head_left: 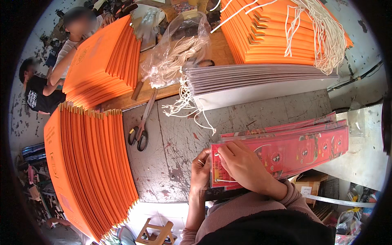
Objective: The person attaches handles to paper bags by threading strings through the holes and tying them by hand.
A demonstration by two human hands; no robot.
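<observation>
A stack of red, plastic-covered printed sheets (302,149) lies slanting at the near edge of the table. My left hand (199,170) grips the stack's left end, thumb and fingers at the upper corner. Across that end reaches my right hand (247,165), its bent fingers pinched near the upper corner, where a bit of white cord shows at the fingertips. Lower on the same end, a white cord (225,181) runs over the sheet and passes under my right hand. More red sheets (277,130) lie just behind. What my fingertips do underneath is hidden.
Orange folder stacks stand at left (90,171), behind it (102,61) and far right (261,36), the last with white cords (326,36). Scissors (141,128) lie beside a grey-white corded stack (261,85) and a plastic bag of cords (179,53). Two people sit far left.
</observation>
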